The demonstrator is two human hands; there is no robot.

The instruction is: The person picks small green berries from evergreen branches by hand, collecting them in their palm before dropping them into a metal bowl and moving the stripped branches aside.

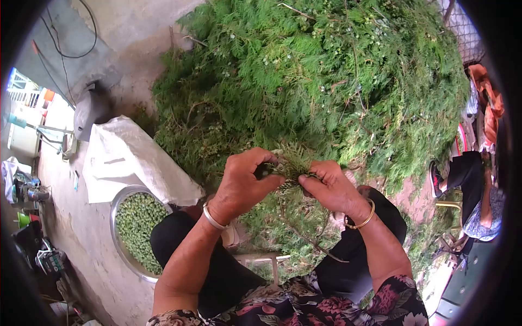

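Note:
In front of my lap, both hands work on a leafy evergreen sprig (295,158), its flat green fronds sticking up between them. My right hand (336,190) pinches it, thumb pressed down on the foliage. From the other side, my left hand (244,176) is closed at the sprig's edge, thumb and curled forefinger against it; the exact fingertip contact is partly hidden. A thin bare twig (318,247) hangs below the hands over my lap. Down to the left is a metal basin (115,231) full of small green cones (142,228).
A large heap of cut evergreen branches (326,70) fills the ground ahead. A white sack (128,157) lies beside the basin. At the right sits another person (476,190) in dark trousers. A parked vehicle (49,255) stands at the far left.

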